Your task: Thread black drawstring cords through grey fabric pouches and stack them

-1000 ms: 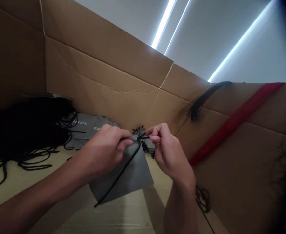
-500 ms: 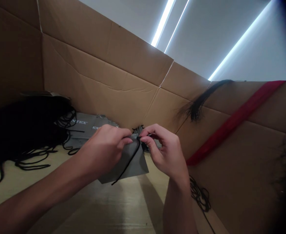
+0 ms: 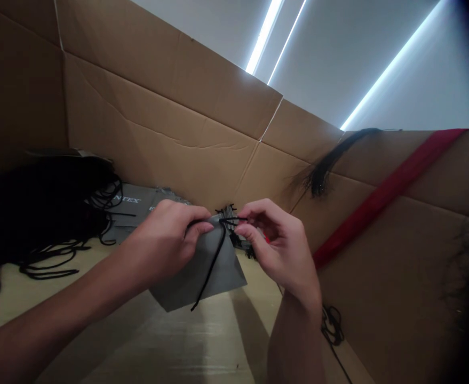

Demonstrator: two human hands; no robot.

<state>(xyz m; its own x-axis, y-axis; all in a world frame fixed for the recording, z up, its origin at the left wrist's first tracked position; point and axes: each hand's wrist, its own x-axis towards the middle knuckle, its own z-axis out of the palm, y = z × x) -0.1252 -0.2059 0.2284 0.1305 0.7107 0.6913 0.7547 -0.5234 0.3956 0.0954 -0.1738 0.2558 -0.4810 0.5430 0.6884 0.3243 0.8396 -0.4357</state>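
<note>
Two bare hands work close together in the head view. The left hand [image 3: 164, 240] is curled, its fingertips pinching a thin black cord [image 3: 214, 261] against the top edge of a flat grey sheet [image 3: 198, 282]. The right hand [image 3: 282, 245] pinches the same cord between thumb and forefinger, just beside the sheet's upper corner. The sheet hangs between them, above the surface. Keeping both pinches this near the edge should stop the cord slipping. Just behind sits a small bundle of black cord ends [image 3: 229, 213]. A pale cardboard worktop [image 3: 14, 301] carries a heaped tangle of black cord [image 3: 46, 213] and printed grey sheets [image 3: 132, 208], backed by creased brown cardboard walls [image 3: 158, 112] and a red strip [image 3: 390, 197].
</note>
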